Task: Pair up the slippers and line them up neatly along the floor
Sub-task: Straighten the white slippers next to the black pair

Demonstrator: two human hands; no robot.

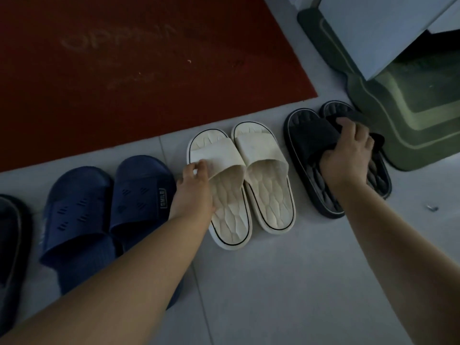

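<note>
Pairs of slippers stand in a row on the grey tiled floor. My left hand [195, 188] pinches the strap edge of the left cream slipper [219, 155], whose partner cream slipper [271, 192] lies right beside it. My right hand [346, 155] grips the straps of the two black slippers [306, 135], which sit side by side at the right end; the right one is mostly hidden under the hand. To the left is a navy pair [82, 220], touching each other.
A dark slipper [10, 245] is cut off at the left edge. A red doormat [124, 70] lies behind the row. A green mat [408, 115] and a white cabinet base [368, 33] stand at the right. A small bit of debris [432, 208] lies on the floor.
</note>
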